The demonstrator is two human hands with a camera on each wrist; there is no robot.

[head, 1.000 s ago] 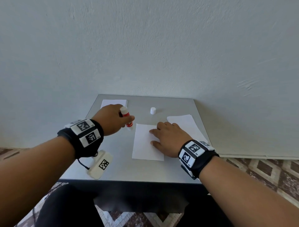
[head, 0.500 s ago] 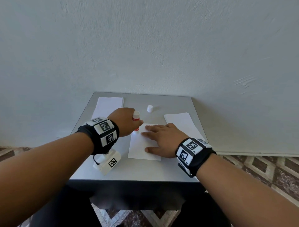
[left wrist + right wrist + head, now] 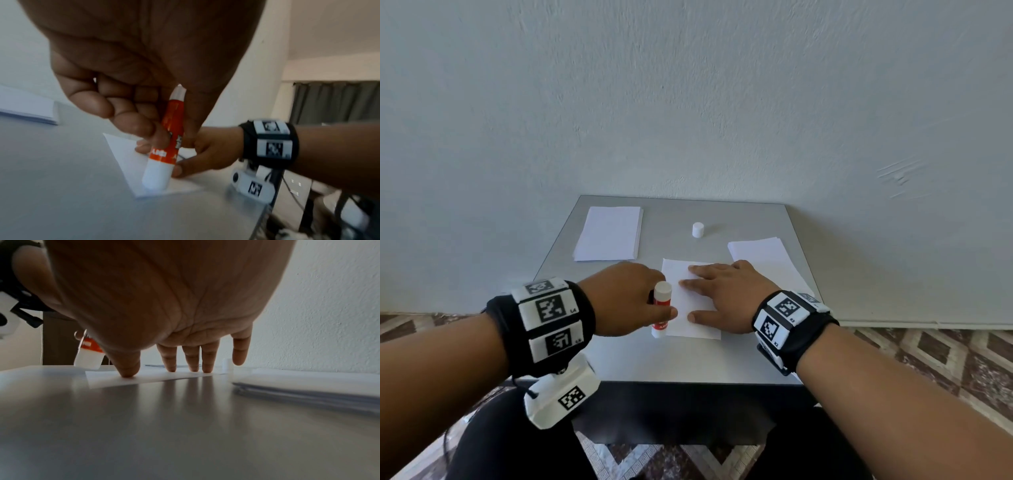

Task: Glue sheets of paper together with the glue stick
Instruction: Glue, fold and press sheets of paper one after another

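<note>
A single white sheet lies in the middle of the grey table. My left hand grips the red and white glue stick, uncapped end down on the sheet's near left corner. The glue stick stands slightly tilted between thumb and curled fingers. My right hand lies flat on the sheet, its fingertips pressing the paper down. The glue stick shows at the left of the right wrist view. The white cap stands alone behind the sheet.
One stack of white paper lies at the table's back left, another stack at the right beside my right hand. The wall runs right behind the table. Patterned floor tiles lie beyond the table's right and front edges.
My left hand has drawn the glue stick from the sheet's far left corner toward me, down to the near left corner. The right hand has stayed flat on the sheet.
</note>
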